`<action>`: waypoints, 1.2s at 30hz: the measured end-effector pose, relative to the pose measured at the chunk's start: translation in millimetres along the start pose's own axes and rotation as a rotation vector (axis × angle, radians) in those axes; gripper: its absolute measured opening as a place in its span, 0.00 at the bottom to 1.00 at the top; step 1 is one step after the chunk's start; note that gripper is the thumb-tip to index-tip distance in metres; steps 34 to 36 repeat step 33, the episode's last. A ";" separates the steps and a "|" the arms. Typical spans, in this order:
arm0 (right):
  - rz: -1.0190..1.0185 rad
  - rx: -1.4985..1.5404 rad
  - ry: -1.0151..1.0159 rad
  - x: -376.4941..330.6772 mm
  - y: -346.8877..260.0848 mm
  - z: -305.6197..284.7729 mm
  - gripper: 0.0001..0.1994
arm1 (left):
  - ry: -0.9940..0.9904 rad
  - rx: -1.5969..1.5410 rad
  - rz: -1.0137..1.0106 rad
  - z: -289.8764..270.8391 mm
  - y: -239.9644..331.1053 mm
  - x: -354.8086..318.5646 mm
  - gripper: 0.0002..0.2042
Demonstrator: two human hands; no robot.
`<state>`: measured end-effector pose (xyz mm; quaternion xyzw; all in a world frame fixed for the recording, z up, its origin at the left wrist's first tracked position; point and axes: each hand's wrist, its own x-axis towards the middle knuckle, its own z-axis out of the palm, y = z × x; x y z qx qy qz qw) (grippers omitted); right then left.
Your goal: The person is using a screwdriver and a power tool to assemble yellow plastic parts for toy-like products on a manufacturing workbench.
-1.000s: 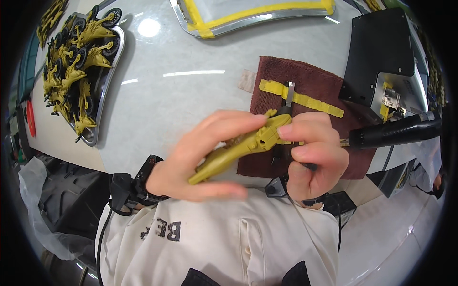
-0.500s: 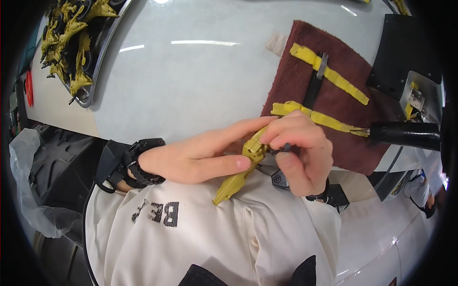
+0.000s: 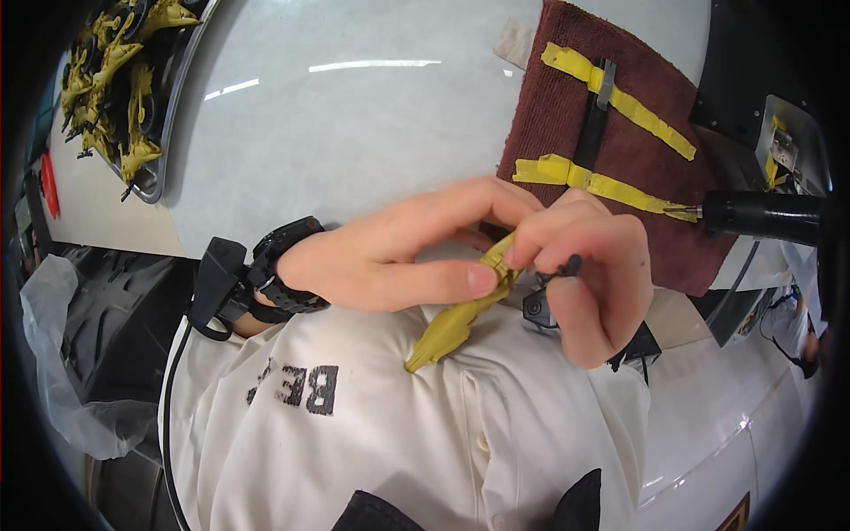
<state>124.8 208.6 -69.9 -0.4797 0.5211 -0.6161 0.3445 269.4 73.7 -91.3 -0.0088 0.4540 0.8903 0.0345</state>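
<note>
Materials and surface finish at the workbench

The long yellow matt plastic part [image 3: 460,310] shows a smooth moulded surface. The white tabletop [image 3: 354,133] is smooth and glossy, with light streaks reflected in it. The dark red terry cloth [image 3: 637,159] has a rough, looped nap; the yellow tape strips [image 3: 633,106] on it look papery and matt. The black cylindrical tool [image 3: 761,215] is matt. The tray [image 3: 173,115] has a shiny metal rim.

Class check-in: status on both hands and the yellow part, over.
Left hand and right hand both pinching the yellow part close to the chest. Small black piece at right fingertips. Nothing in the way; maroon towel beyond.
</note>
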 end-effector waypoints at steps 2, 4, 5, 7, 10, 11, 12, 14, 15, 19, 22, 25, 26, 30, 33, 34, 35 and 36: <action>0.004 0.013 0.003 1.2 -3.8 -1.2 0.13 | -0.024 -0.055 -0.017 0.6 -0.6 0.8 0.18; 0.081 0.052 -0.024 1.4 -6.4 -3.3 0.13 | -0.045 -0.110 -0.034 0.8 1.6 1.0 0.18; 0.080 0.053 -0.025 2.0 -6.5 -2.2 0.13 | -0.059 -0.100 -0.082 -0.6 6.7 1.9 0.19; 0.042 0.046 0.029 2.9 -6.1 0.4 0.13 | -0.073 -0.091 -0.131 -1.5 8.8 2.3 0.19; 0.027 -0.004 -0.065 6.2 -8.0 -5.3 0.13 | -0.066 -0.049 -0.084 1.6 6.2 2.1 0.20; 0.031 -0.009 -0.062 5.1 -8.6 -4.2 0.13 | -0.055 -0.014 -0.029 2.5 4.3 4.3 0.20; 0.023 0.008 -0.012 3.3 -9.0 -1.8 0.13 | -0.042 0.021 0.027 3.1 2.5 6.1 0.21; 0.016 0.028 0.035 1.8 -8.4 -1.0 0.13 | -0.045 0.078 0.065 2.9 -1.2 7.7 0.20; 0.015 0.064 0.027 1.5 -7.2 -1.7 0.12 | -0.044 0.140 0.101 2.8 -2.9 7.9 0.19; 0.072 0.116 -0.014 -1.9 -8.4 -7.1 0.09 | -0.046 0.235 0.149 4.2 -3.4 9.6 0.18; 0.044 0.106 -0.034 -4.2 -4.5 -9.3 0.07 | -0.046 0.238 0.148 6.0 -4.2 9.1 0.18; 0.005 0.094 -0.022 -6.0 -0.2 -8.0 0.07 | -0.030 0.195 0.063 10.0 -4.4 7.7 0.17; 0.006 0.094 -0.023 -5.9 -1.6 -7.3 0.07 | 0.016 0.188 0.069 12.8 -5.2 7.9 0.17; 0.063 0.152 -0.112 -8.1 -8.1 -7.0 0.07 | 0.116 -0.097 -0.214 6.5 0.5 3.7 0.21; 0.057 0.172 -0.037 -14.7 -16.1 -9.1 0.07 | -0.006 0.151 -0.223 18.3 12.1 2.9 0.20; 0.057 0.172 -0.037 -14.7 -16.1 -9.1 0.07 | -0.006 0.151 -0.223 18.3 12.1 2.9 0.20; 0.057 0.172 -0.037 -14.7 -16.1 -9.1 0.07 | -0.006 0.151 -0.223 18.3 12.1 2.9 0.20; 0.057 0.172 -0.037 -14.7 -16.1 -9.1 0.07 | -0.006 0.151 -0.223 18.3 12.1 2.9 0.20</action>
